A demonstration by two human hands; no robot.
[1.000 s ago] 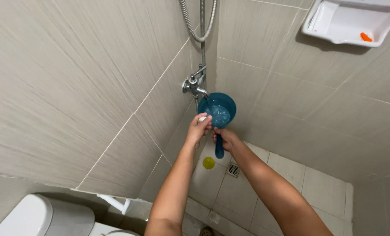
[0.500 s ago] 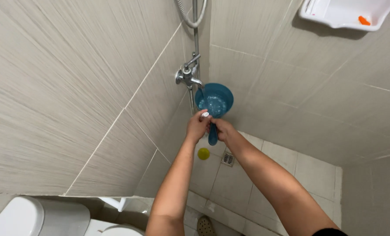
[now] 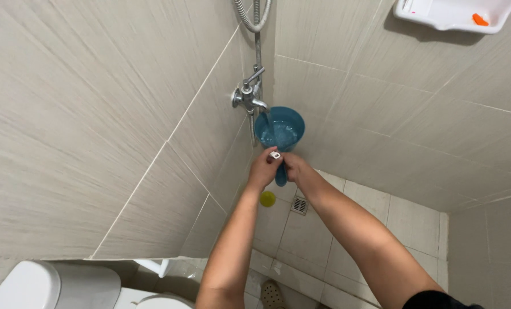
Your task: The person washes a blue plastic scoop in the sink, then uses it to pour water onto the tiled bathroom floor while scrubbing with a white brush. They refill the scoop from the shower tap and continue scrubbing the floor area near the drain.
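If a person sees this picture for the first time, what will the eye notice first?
The blue water dipper stands out, held under the metal tap in the corner of the tiled walls, with water inside it. Both hands, left hand and right hand, meet at its handle. Below them, a small yellow round thing lies on the floor beside the drain.

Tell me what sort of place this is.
Most likely a home bathroom's shower corner: a wall tap with a shower hose on tiled walls, a floor drain, and a white toilet at lower left.

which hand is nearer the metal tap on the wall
Left. The left hand sits just below the tap; the right hand grips the blue dipper handle farther right.
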